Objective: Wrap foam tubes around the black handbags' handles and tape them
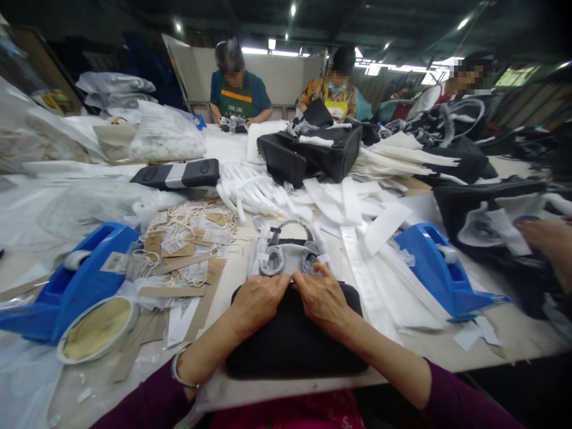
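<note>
A black handbag [295, 339] lies on the table right in front of me, its top edge facing away. Its handle [292, 229] is wrapped in clear plastic and stretches out beyond that edge, with wrapped rings at both sides. My left hand [261, 298] is closed on the top edge, fingertips pressed together near the middle. My right hand [322, 298] pinches the same edge just to the right, its index finger raised a little. The two hands almost meet. What sits between the fingertips is too small to make out.
Blue tape dispensers [96, 274] [440, 268] stand at both sides. Left are a round tub [98, 330] and a heap of strung tags [187, 244]. White foam strips [259, 187] and black bags [313, 149] lie ahead. Several co-workers sit opposite; another person's hand [547, 238] is at right.
</note>
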